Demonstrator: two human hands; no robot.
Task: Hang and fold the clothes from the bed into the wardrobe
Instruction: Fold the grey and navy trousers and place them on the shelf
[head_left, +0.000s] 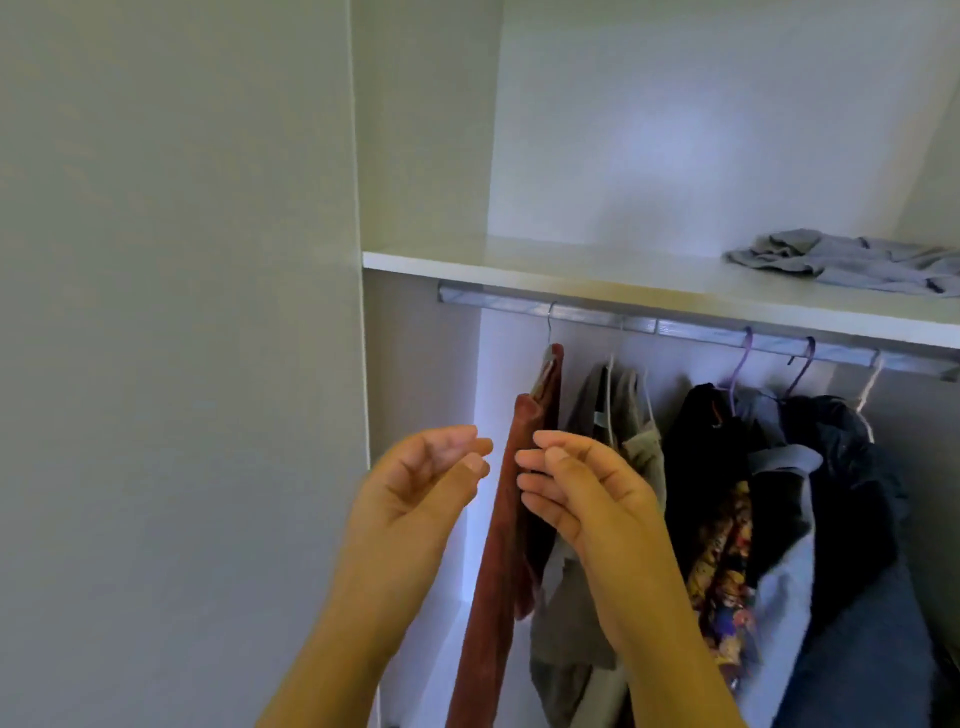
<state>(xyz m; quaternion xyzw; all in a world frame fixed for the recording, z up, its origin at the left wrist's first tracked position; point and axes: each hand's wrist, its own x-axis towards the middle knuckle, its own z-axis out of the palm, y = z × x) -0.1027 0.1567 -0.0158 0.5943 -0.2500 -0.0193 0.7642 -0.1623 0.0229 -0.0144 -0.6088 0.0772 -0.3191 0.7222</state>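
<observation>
A cloth is lying on the shelf at right; below, garments are hanging from the rail, the leftmost garment between left hand and right hand.

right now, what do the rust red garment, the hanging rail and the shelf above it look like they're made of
The rust red garment looks like soft matte fabric with a fuzzy nap, maybe velour or corduroy. The hanging rail seems metal: grey with a dull brushed sheen. The shelf is a white board, smooth and flat, likely laminate or painted wood.
</observation>
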